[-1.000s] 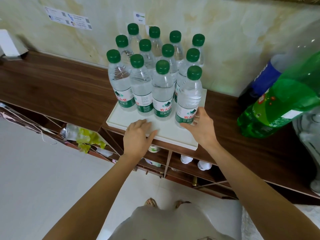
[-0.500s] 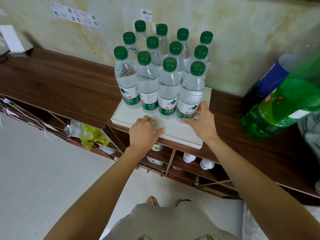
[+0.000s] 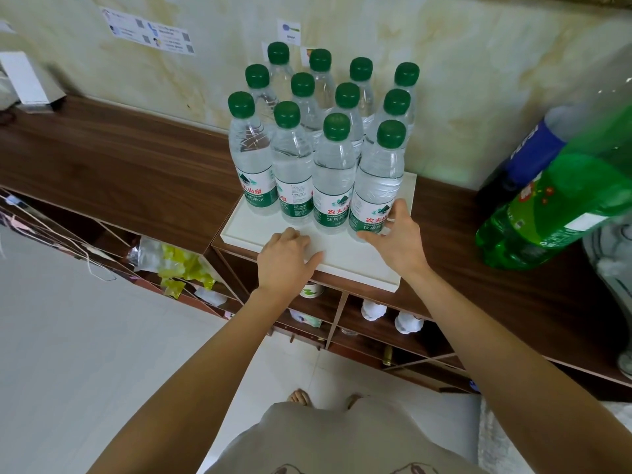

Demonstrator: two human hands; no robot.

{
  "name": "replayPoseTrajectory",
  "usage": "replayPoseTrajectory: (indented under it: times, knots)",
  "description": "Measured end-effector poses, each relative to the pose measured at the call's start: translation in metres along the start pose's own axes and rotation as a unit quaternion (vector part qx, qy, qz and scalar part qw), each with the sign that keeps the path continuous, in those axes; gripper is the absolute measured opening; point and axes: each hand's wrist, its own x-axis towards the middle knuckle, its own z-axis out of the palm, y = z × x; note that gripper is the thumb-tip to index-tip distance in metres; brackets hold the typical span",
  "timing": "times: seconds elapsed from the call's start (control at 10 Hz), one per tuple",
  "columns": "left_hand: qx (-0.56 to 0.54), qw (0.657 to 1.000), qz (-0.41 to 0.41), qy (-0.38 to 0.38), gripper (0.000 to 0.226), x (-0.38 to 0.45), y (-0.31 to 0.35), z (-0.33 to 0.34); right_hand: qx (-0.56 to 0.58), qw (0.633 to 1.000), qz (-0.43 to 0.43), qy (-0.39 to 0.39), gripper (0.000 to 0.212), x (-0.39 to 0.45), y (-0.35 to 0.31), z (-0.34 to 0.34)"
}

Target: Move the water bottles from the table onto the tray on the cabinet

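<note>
Several clear water bottles (image 3: 333,172) with green caps stand upright in tight rows on a white tray (image 3: 362,265) on the dark wooden cabinet (image 3: 130,172). My right hand (image 3: 396,237) cups the base of the front right bottle (image 3: 378,186), thumb in front of it and fingers along its right side. My left hand (image 3: 285,256) lies palm down on the tray's bare front part, fingers bent, holding nothing. The back bottles are partly hidden by the front row.
A large green soda bottle (image 3: 561,206) and a blue-labelled one (image 3: 523,155) stand on the cabinet right of the tray. The wall rises right behind the bottles. Open shelves below hold cups and wrappers. A white box (image 3: 27,80) sits far left.
Both hands stay where they were against the tray and the front right bottle. Only the head view has shifted slightly.
</note>
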Motion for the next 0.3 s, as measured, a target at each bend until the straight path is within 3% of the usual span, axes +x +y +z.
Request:
replayPoseTrajectory:
  times: [0.2,0.3]
  knots:
    - [0.018,0.999,0.003,-0.045,0.044,0.003,0.002,-0.009,-0.012,0.998,0.022,-0.051,0.062,0.002,-0.006,-0.006]
    - [-0.034,0.995,-0.025,-0.087,0.044,0.008,-0.001,-0.019,-0.012,0.998,0.026,-0.050,0.058,-0.002,-0.016,-0.022]
